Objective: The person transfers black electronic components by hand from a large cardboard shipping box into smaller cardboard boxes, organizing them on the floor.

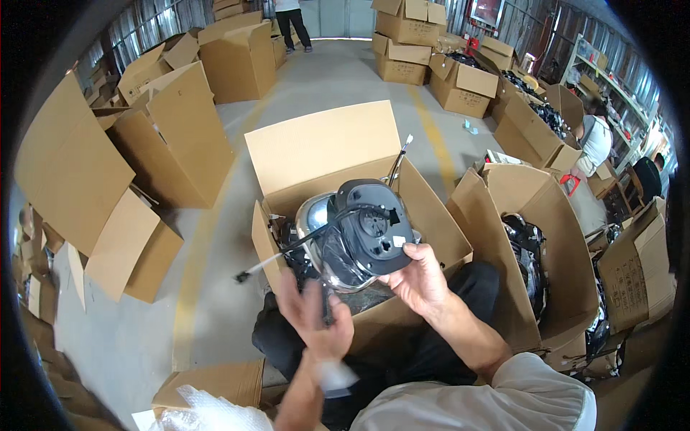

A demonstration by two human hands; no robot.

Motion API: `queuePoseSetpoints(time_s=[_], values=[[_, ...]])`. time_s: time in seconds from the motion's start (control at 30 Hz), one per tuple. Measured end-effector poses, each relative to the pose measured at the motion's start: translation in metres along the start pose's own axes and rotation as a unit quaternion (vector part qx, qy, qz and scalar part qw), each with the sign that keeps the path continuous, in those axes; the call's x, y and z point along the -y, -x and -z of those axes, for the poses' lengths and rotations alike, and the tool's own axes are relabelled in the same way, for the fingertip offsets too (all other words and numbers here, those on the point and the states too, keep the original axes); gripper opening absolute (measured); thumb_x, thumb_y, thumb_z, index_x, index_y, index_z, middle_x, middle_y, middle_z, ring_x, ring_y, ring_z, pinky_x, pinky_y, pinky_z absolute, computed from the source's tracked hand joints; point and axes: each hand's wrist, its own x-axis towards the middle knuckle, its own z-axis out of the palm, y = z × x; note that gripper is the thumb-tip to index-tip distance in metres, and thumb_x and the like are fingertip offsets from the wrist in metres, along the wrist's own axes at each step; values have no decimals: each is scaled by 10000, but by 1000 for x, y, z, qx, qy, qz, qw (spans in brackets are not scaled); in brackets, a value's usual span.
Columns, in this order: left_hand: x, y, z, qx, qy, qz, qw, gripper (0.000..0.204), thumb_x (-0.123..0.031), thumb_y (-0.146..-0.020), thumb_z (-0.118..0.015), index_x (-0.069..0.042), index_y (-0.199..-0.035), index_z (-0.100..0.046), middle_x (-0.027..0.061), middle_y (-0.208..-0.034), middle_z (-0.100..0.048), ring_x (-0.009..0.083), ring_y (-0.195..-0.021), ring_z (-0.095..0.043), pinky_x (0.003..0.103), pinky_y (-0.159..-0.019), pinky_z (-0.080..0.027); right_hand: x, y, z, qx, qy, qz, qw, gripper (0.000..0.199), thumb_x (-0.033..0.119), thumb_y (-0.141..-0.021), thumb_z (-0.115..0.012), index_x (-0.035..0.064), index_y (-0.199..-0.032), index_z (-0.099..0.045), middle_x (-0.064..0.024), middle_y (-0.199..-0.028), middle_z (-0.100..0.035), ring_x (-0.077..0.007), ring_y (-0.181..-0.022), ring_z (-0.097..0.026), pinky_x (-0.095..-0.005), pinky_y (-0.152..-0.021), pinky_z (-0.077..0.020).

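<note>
Head view: a metal-bodied appliance (353,243) is held tilted over the open carton (435,215), its black base (375,224) turned up toward me. My right hand (419,284) pinches the base at the edge facing the carton's near right corner, thumb on top beside a white sticker (399,241), other fingers partly hidden. My left hand (316,316), blurred, has its fingers spread at the carton's near left side, just beside the appliance; whether they touch, I cannot tell. A black cable (310,235) crosses the base and ends just past the carton's left wall. Right of the carton stands a second carton (517,187) containing black-wrapped items (526,251). Bubble wrap (208,413) lies to the carton's near left. One person (290,21) stands well beyond the carton.
</note>
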Motion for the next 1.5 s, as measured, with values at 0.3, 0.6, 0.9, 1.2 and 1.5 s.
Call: queuePoseSetpoints(time_s=[0.3, 0.6, 0.9, 1.2, 1.5], values=[[13, 7, -6, 106, 786, 481, 373, 576, -350, -990, -609, 12, -1397, -423, 124, -1374, -527, 256, -1278, -524, 442, -1085, -425, -4, 4, 37, 25, 136, -56, 989, 433, 121, -862, -676, -44, -1240, -544, -100, -1170, -651, -164, -1044, -643, -303, -930, -529], [38, 50, -42, 77, 527, 389, 752, 233, -147, -1043, -499, -35, -1247, -487, 94, -1264, -575, 190, -1125, -591, 363, -975, -512, -24, 7, 50, -20, 88, 11, 996, 606, 174, -838, -696, -4, -1368, -461, -99, -1244, -599, -203, -1154, -590, -393, -1017, -482], [-35, 57, -66, -51, 706, 386, 591, 451, -224, -1070, -403, -45, -1479, -338, 156, -1494, -413, 295, -1372, -419, 538, -1145, -328, -49, 14, 36, -92, 49, 128, 986, 391, 278, -984, -617, 64, -1302, -541, -58, -1244, -626, -163, -1147, -578, -355, -1017, -445], [-13, 73, -62, -92, 602, 412, 678, 440, -210, -1083, -370, -26, -1474, -286, 153, -1433, -457, 256, -1318, -476, 431, -1109, -404, -30, 31, 65, -36, 27, -99, 994, 185, 222, -981, -642, 55, -1055, -613, -55, -911, -695, -131, -677, -654, -274, -649, -552], [-17, 68, -65, -37, 437, 457, 774, 795, -250, -865, -676, 12, -1485, -254, 132, -1300, -506, 210, -1040, -576, 350, -883, -509, -36, 30, 48, -65, 257, -73, 962, 329, 336, -960, -673, 19, -1002, -599, -73, -863, -677, -104, -686, -653, -250, -605, -565]])
